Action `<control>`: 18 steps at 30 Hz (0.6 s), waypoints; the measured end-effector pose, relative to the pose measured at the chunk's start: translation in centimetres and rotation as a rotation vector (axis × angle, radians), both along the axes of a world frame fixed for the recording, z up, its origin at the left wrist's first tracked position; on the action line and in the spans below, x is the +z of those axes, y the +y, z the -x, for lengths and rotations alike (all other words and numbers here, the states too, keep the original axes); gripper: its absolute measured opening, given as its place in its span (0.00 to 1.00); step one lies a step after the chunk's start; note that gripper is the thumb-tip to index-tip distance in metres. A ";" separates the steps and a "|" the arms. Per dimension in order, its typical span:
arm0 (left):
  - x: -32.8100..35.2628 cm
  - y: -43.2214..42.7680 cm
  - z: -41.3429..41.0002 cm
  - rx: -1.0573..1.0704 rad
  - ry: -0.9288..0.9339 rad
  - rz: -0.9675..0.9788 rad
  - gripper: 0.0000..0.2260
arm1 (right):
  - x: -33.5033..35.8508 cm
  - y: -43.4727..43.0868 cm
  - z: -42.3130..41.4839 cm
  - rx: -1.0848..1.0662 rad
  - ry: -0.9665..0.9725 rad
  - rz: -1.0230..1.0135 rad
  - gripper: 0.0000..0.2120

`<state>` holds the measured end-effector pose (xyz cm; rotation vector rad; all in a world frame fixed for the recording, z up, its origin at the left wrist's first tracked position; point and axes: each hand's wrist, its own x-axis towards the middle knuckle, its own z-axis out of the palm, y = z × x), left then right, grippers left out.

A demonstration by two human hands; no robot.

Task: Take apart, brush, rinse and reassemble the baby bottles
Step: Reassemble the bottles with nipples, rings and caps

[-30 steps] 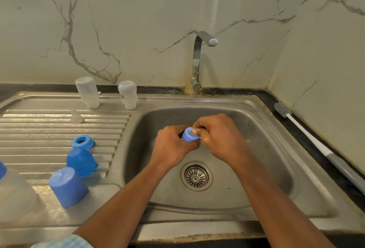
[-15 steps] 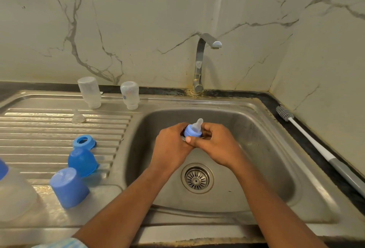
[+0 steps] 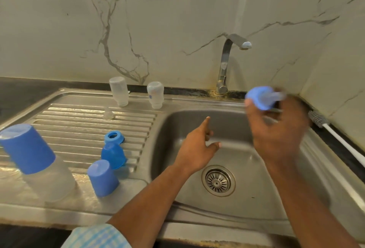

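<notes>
My right hand (image 3: 276, 129), blurred, holds a blue collar ring with its clear teat (image 3: 260, 97) up over the right side of the sink basin (image 3: 246, 198). My left hand (image 3: 197, 149) hovers over the basin with its index finger and thumb extended, holding nothing. On the drainboard (image 3: 79, 117) lie a blue collar ring (image 3: 114, 137), two blue caps (image 3: 113, 155) (image 3: 102, 177), a loose clear teat (image 3: 109, 115) and a capped bottle (image 3: 35, 161). Two clear bottle bodies (image 3: 119, 91) (image 3: 155, 94) stand upside down at the back.
The tap (image 3: 227, 64) rises behind the basin with no water running. A bottle brush (image 3: 335, 135) with a white handle lies along the counter at the right. The drain strainer (image 3: 218, 180) sits in the basin floor. Marble wall closes in behind and on the right.
My hands have parted: the right one has lifted the collar ring with teat up and to the right, and the left one has let go and opened. The camera has turned left.
</notes>
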<state>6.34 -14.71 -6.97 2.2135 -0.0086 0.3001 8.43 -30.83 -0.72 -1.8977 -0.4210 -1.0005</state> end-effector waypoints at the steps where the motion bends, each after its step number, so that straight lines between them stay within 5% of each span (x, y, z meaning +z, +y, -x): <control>1: -0.1 -0.1 0.2 0.010 0.000 -0.020 0.37 | -1.3 0.0 -0.6 0.009 0.329 0.127 0.14; 3: -0.5 0.0 0.4 0.034 -0.005 -0.035 0.35 | -2.6 -0.1 -1.1 0.034 0.707 0.252 0.18; 7: -0.7 0.9 -0.5 0.099 -0.020 -0.022 0.29 | -0.5 0.0 -1.0 -0.062 0.011 -0.050 0.10; 8: -0.7 1.0 -0.6 0.110 -0.010 -0.020 0.28 | -0.7 0.1 -1.2 -0.039 0.129 0.058 0.13; 10: -0.8 0.8 -0.3 0.122 0.019 -0.037 0.26 | -3.2 -0.2 -1.4 0.041 0.707 0.319 0.18; 11: -0.9 0.8 -0.2 0.137 0.019 -0.044 0.25 | -3.2 -0.3 -1.3 0.033 0.765 0.337 0.18; 14: -0.8 1.2 -0.4 0.175 0.001 -0.047 0.21 | -1.6 -0.2 -1.4 -0.052 0.123 -0.032 0.11; 15: -0.8 1.3 -0.5 0.186 0.005 -0.055 0.20 | -1.0 0.0 -1.4 -0.034 0.071 -0.010 0.11; 18: -1.1 1.2 -0.3 0.190 0.033 -0.065 0.18 | -2.9 0.1 -1.0 0.080 0.627 0.339 0.19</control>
